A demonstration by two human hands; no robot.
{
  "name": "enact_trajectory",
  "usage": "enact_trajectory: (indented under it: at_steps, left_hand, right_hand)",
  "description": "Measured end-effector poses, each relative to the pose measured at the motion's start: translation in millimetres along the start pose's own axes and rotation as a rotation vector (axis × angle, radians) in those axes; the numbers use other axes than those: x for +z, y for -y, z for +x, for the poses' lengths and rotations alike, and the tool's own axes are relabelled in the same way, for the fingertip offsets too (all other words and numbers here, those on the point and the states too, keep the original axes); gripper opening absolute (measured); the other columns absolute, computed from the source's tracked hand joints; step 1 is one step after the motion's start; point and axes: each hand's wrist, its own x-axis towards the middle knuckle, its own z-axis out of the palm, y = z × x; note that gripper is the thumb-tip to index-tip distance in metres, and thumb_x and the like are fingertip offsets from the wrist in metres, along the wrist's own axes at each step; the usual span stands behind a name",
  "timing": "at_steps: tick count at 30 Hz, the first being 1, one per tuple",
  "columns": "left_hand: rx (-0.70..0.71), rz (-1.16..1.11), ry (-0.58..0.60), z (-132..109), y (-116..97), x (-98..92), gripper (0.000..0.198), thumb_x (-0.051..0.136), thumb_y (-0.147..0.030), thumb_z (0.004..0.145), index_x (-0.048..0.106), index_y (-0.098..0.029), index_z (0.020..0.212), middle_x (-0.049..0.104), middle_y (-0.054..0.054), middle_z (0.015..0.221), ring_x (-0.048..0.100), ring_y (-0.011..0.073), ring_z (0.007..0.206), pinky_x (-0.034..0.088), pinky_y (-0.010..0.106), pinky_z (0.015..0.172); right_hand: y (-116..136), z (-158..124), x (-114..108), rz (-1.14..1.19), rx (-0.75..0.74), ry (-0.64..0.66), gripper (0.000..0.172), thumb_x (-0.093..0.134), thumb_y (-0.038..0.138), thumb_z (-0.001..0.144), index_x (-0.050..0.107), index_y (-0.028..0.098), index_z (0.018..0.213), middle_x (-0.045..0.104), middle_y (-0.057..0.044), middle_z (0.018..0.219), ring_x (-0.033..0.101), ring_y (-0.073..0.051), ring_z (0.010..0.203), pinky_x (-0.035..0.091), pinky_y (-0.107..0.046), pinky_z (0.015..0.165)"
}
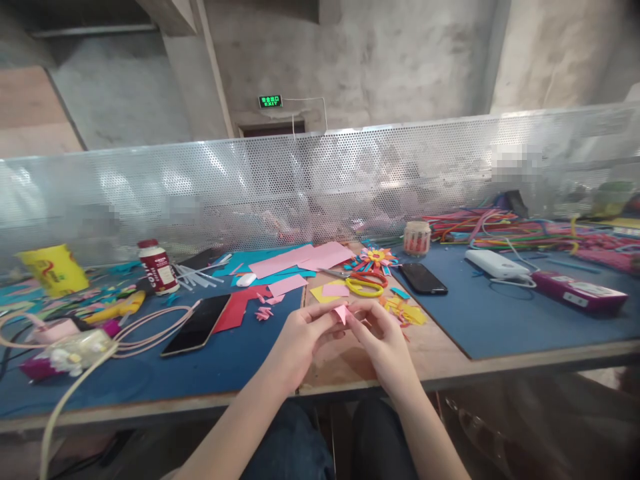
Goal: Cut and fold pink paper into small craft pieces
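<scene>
Between the fingertips of both hands is a small piece of folded pink paper [343, 313], held up over the wooden strip of the table. My left hand [305, 333] pinches it from the left side. From the right, my right hand [377, 328] grips it with thumb and fingers. Just beyond the hands lie scissors [367, 285] with red and yellow handles, and a yellow sheet with a small pink paper rectangle [335, 290]. Pink paper scraps [264, 312] lie left of my left hand, and yellow paper pieces [407, 312] lie beside my right hand.
Left are a phone [197, 325], a bottle [157, 268], a yellow cup [54, 270], a power strip [70, 353] and cables. A paper flower [376, 257], glass jar [417, 239], black phone [423, 278], white power bank [500, 267] and purple box [580, 292] stand right. Perforated metal [320, 180] borders the back.
</scene>
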Motion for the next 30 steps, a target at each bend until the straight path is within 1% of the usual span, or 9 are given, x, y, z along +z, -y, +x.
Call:
enact_trajectory:
  at_steps: [3, 8, 11, 18, 22, 25, 28, 30]
  left_hand:
    - [-0.013, -0.015, -0.014, 0, 0, -0.2, 0.029, 0.065, -0.027, 0.075, 0.069, -0.018, 0.102, 0.068, 0.010, 0.100, 0.063, 0.0173, 0.087, 0.047, 0.028, 0.080]
    - [0.014, -0.009, 0.006, -1, 0, 0.3, 0.029, 0.066, -0.024, 0.074, 0.068, -0.018, 0.103, 0.066, 0.010, 0.106, 0.061, 0.0186, 0.093, 0.046, 0.028, 0.081]
    - [0.018, -0.025, 0.011, 1, 2, -1.0, 0.028, 0.066, -0.024, 0.074, 0.069, -0.019, 0.101, 0.065, 0.009, 0.107, 0.060, 0.0185, 0.094, 0.047, 0.028, 0.081]
    - [-0.044, -0.131, 0.019, 5, 8, -4.8, 0.021, 0.068, -0.021, 0.073, 0.070, -0.016, 0.093, 0.067, 0.009, 0.100, 0.062, 0.0172, 0.091, 0.046, 0.027, 0.083]
    - [-0.069, -0.163, 0.031, 5, 9, -6.1, 0.021, 0.067, -0.019, 0.073, 0.069, -0.015, 0.093, 0.068, 0.010, 0.097, 0.063, 0.0158, 0.087, 0.047, 0.027, 0.082]
    - [-0.081, -0.178, 0.041, 5, 9, -6.8, 0.024, 0.066, -0.018, 0.073, 0.068, -0.015, 0.097, 0.068, 0.010, 0.097, 0.063, 0.0153, 0.086, 0.047, 0.027, 0.082]
    - [-0.081, -0.193, 0.053, 5, 9, -6.1, 0.025, 0.066, -0.018, 0.073, 0.068, -0.017, 0.099, 0.067, 0.009, 0.100, 0.063, 0.0150, 0.084, 0.047, 0.028, 0.081]
    - [-0.078, -0.198, 0.076, 4, 8, -4.7, 0.024, 0.066, -0.018, 0.073, 0.068, -0.017, 0.097, 0.066, 0.009, 0.103, 0.062, 0.0152, 0.085, 0.047, 0.028, 0.080]
  right_hand:
    - [-1, 0, 0, -0.003, 0.003, -0.004, 0.016, 0.056, 0.034, 0.081, 0.057, 0.020, 0.087, 0.058, -0.002, 0.082, 0.054, -0.015, 0.075, 0.043, -0.026, 0.065]
    - [0, 0, 0, 0.011, -0.001, 0.003, 0.014, 0.056, 0.033, 0.081, 0.057, 0.020, 0.086, 0.057, -0.001, 0.080, 0.053, -0.014, 0.074, 0.043, -0.026, 0.064]
    - [0, 0, 0, 0.006, -0.030, 0.000, 0.013, 0.055, 0.032, 0.082, 0.057, 0.020, 0.086, 0.056, -0.001, 0.080, 0.053, -0.014, 0.073, 0.043, -0.026, 0.064]
    - [-1, -2, 3, -0.038, -0.114, -0.018, 0.011, 0.054, 0.029, 0.083, 0.055, 0.020, 0.089, 0.056, -0.002, 0.085, 0.054, -0.015, 0.078, 0.043, -0.027, 0.066]
    - [1, -4, 3, -0.047, -0.134, -0.001, 0.011, 0.051, 0.028, 0.084, 0.055, 0.020, 0.091, 0.056, -0.003, 0.087, 0.054, -0.015, 0.080, 0.043, -0.027, 0.068]
    - [1, -5, 2, -0.052, -0.153, 0.003, 0.011, 0.050, 0.027, 0.085, 0.055, 0.020, 0.092, 0.056, -0.003, 0.088, 0.054, -0.015, 0.082, 0.044, -0.027, 0.068]
    - [2, -6, 2, -0.074, -0.211, 0.006, 0.012, 0.050, 0.026, 0.084, 0.054, 0.020, 0.094, 0.056, -0.004, 0.090, 0.054, -0.015, 0.082, 0.045, -0.027, 0.067]
    - [3, -8, 3, -0.090, -0.277, -0.022, 0.012, 0.051, 0.024, 0.083, 0.052, 0.020, 0.095, 0.054, -0.005, 0.092, 0.053, -0.015, 0.082, 0.045, -0.027, 0.066]
